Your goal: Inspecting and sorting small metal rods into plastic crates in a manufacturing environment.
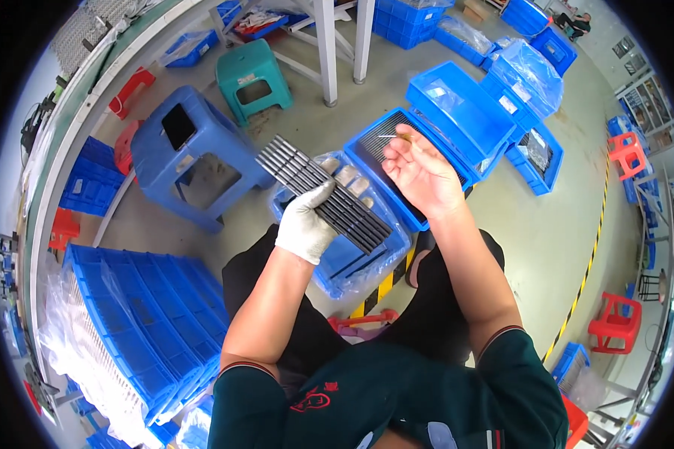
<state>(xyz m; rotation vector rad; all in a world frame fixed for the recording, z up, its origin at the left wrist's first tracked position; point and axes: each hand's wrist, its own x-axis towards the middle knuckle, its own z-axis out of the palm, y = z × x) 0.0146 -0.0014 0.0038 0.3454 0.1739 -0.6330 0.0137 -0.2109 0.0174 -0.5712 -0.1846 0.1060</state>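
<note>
My left hand (305, 227), in a white glove, is closed around a flat row of several slim black rods (329, 198). The rods lie side by side and slant from upper left to lower right. My bare right hand (424, 168) is raised to the right of them, fingertips pinched on a thin pale pin-like piece with a yellowish end (394, 136); its exact kind cannot be made out. Below the rods sits a plastic-lined blue crate (397, 254) with pale wrapped pieces and a few dark rods inside. Beneath my right hand, a second blue crate (352, 152) holds many dark rods in rows.
A blue stool (157, 168) bearing a dark phone (178, 126) and a green stool (253, 75) stand to the left. Stacked blue crates (146, 314) rise at lower left. More blue bins (464, 112) are at the far right. Red stools (616, 322) stand beyond the striped floor line.
</note>
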